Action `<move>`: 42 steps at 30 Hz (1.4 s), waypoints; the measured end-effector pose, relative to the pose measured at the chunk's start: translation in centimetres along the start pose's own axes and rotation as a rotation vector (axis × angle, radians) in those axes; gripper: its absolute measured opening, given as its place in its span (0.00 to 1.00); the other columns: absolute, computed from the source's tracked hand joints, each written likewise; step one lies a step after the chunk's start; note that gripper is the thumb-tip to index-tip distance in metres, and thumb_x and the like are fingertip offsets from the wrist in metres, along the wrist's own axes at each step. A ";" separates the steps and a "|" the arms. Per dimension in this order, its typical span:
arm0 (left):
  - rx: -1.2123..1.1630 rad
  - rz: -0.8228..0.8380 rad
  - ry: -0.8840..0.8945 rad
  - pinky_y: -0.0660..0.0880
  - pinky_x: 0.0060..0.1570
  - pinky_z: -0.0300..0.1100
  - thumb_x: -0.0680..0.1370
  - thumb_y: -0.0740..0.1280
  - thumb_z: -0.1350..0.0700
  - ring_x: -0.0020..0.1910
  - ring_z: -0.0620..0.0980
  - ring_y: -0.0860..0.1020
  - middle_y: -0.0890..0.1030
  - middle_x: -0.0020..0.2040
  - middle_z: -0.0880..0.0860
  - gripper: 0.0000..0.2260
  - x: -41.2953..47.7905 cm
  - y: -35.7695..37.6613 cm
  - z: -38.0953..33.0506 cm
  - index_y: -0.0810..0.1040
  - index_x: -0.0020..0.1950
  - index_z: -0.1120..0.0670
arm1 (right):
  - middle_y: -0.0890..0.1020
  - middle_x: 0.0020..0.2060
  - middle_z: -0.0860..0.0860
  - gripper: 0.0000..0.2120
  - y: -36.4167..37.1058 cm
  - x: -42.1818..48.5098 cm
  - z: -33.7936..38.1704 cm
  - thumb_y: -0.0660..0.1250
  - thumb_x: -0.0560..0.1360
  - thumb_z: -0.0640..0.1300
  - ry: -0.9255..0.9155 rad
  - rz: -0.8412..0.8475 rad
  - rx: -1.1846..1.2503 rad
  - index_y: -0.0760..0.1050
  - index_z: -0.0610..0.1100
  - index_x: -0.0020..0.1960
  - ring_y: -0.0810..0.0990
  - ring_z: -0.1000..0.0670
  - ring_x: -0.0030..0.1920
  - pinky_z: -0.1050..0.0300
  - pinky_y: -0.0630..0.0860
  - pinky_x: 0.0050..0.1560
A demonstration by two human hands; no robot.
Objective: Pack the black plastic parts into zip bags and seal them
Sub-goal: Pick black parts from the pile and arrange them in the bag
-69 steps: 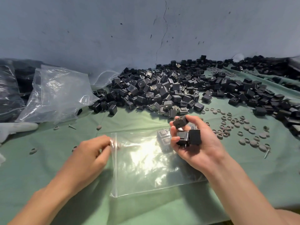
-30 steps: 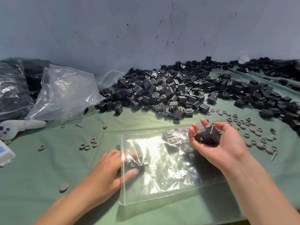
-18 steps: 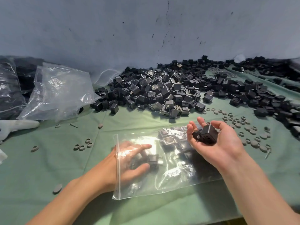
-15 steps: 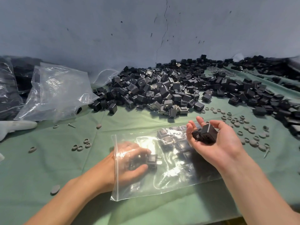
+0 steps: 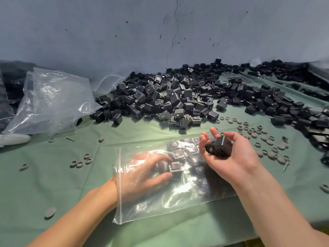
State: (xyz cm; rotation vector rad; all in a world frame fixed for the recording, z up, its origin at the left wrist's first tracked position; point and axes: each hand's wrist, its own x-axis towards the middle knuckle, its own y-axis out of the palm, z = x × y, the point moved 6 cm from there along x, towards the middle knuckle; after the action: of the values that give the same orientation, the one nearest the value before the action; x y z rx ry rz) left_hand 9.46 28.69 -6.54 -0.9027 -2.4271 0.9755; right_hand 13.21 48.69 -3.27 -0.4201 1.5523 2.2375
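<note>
Pinching part (image 5: 175, 167) inside bag (image 5: 179, 202), left hand (image 5: 142, 172)

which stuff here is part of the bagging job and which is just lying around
Job: zip bag, left hand inside it pinching a black part, right hand cupping spare parts, the big pile of parts.
Lying about: grey rings, screw, crumpled clear bags, white object at left edge.

You're at a packing station in a small workshop or factory room. The desk (image 5: 53, 184), draped in green cloth, carries a big heap of identical black plastic parts (image 5: 174, 100), scattered grey rings (image 5: 263, 138) and a stray screw (image 5: 70, 138). Crumpled clear bags (image 5: 51, 100) lie at your left, against a bare, cracked grey wall (image 5: 124, 32).
</note>
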 end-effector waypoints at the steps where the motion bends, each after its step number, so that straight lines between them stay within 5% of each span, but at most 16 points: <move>1: 0.020 -0.005 -0.006 0.81 0.42 0.38 0.80 0.63 0.39 0.46 0.41 0.82 0.81 0.50 0.42 0.13 0.0 0.1 0.0 0.71 0.63 0.37 | 0.76 0.61 0.37 0.15 0.0 0.0 0.0 0.60 0.78 0.41 -0.001 0.000 -0.001 0.78 0.38 0.61 0.78 0.43 0.51 0.52 0.81 0.37; 4: 0.019 -0.015 -0.011 0.76 0.36 0.32 0.79 0.64 0.41 0.39 0.38 0.80 0.79 0.47 0.40 0.12 0.4 0.5 -0.8 0.71 0.62 0.38 | 0.76 0.61 0.37 0.15 0.0 0.1 -0.1 0.60 0.78 0.42 0.001 -0.002 -0.001 0.78 0.38 0.61 0.78 0.44 0.50 0.53 0.81 0.37; 7: -0.094 -0.006 -0.056 0.75 0.34 0.29 0.79 0.67 0.46 0.36 0.35 0.79 0.80 0.41 0.48 0.10 1.0 1.1 -1.6 0.72 0.58 0.42 | 0.76 0.62 0.38 0.15 0.2 0.1 -0.3 0.59 0.79 0.42 0.001 0.002 0.000 0.78 0.39 0.60 0.77 0.44 0.49 0.54 0.81 0.36; 12: 0.055 -0.101 -0.027 0.72 0.30 0.36 0.75 0.62 0.34 0.32 0.39 0.73 0.76 0.38 0.45 0.12 0.9 0.5 -1.6 0.72 0.45 0.41 | 0.77 0.60 0.39 0.15 0.1 0.2 -0.4 0.59 0.79 0.43 0.004 0.011 0.001 0.78 0.39 0.60 0.77 0.45 0.46 0.54 0.81 0.36; 16: 0.081 -0.087 0.004 0.72 0.32 0.33 0.77 0.60 0.36 0.35 0.39 0.76 0.78 0.42 0.39 0.11 0.8 0.9 -1.0 0.76 0.51 0.40 | 0.78 0.55 0.38 0.15 0.1 0.1 -0.7 0.59 0.79 0.43 0.010 0.017 -0.005 0.78 0.39 0.60 0.77 0.45 0.46 0.55 0.81 0.36; 21: 0.148 -0.138 0.096 0.75 0.39 0.33 0.82 0.59 0.43 0.39 0.40 0.78 0.79 0.41 0.41 0.11 0.4 0.1 -1.7 0.79 0.56 0.42 | 0.74 0.62 0.34 0.14 0.3 -0.1 -1.0 0.59 0.79 0.41 0.000 0.017 0.014 0.77 0.37 0.60 0.77 0.45 0.52 0.55 0.82 0.38; 24: 0.078 -0.173 0.002 0.78 0.43 0.38 0.81 0.62 0.49 0.42 0.38 0.79 0.83 0.47 0.45 0.11 -0.5 -1.6 -0.6 0.82 0.59 0.47 | 0.72 0.65 0.31 0.14 0.4 -0.2 -1.1 0.60 0.79 0.41 0.003 0.034 0.036 0.78 0.37 0.60 0.76 0.44 0.61 0.54 0.83 0.40; 28: 0.085 -0.226 -0.189 0.74 0.50 0.32 0.79 0.69 0.50 0.53 0.32 0.79 0.81 0.54 0.33 0.10 -3.2 -6.4 1.7 0.81 0.53 0.33 | 0.71 0.66 0.31 0.14 1.0 -0.6 -1.2 0.63 0.78 0.41 0.029 0.099 0.027 0.79 0.38 0.60 0.78 0.42 0.58 0.52 0.83 0.40; 33: -0.211 -0.349 -0.327 0.72 0.50 0.34 0.81 0.64 0.59 0.52 0.31 0.79 0.82 0.53 0.32 0.15 -3.8 -7.8 3.1 0.82 0.56 0.38 | 0.76 0.62 0.33 0.13 1.4 -0.8 -2.1 0.63 0.77 0.42 0.065 0.155 0.040 0.80 0.38 0.59 0.81 0.38 0.52 0.46 0.83 0.46; 37: -0.376 -0.724 -0.459 0.75 0.43 0.39 0.76 0.56 0.70 0.42 0.50 0.81 0.84 0.40 0.51 0.18 -4.4 -9.7 4.2 0.82 0.41 0.54 | 0.79 0.57 0.35 0.14 1.1 -0.8 -3.1 0.62 0.77 0.43 0.067 0.145 0.005 0.80 0.38 0.57 0.82 0.36 0.54 0.37 0.81 0.53; 39: -0.296 -0.868 -0.398 0.75 0.41 0.42 0.75 0.56 0.69 0.41 0.54 0.78 0.81 0.37 0.53 0.16 -5.3 -11.2 2.9 0.78 0.38 0.54 | 0.80 0.54 0.35 0.13 1.1 -0.9 -3.7 0.62 0.77 0.42 0.086 0.162 -0.015 0.80 0.38 0.55 0.82 0.36 0.55 0.33 0.80 0.54; 42: -0.251 -0.776 -0.240 0.76 0.36 0.40 0.74 0.60 0.58 0.35 0.46 0.77 0.80 0.35 0.47 0.10 -5.3 -10.3 -0.7 0.79 0.40 0.47 | 0.81 0.53 0.34 0.12 1.5 -1.1 -5.0 0.63 0.76 0.41 0.121 0.186 -0.032 0.81 0.37 0.54 0.84 0.35 0.51 0.31 0.79 0.53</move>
State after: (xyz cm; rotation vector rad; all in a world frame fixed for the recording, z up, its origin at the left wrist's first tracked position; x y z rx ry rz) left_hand 9.29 19.71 0.78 0.1428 -2.7695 0.5078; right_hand 13.59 43.40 -3.28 -0.4433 1.6803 2.4206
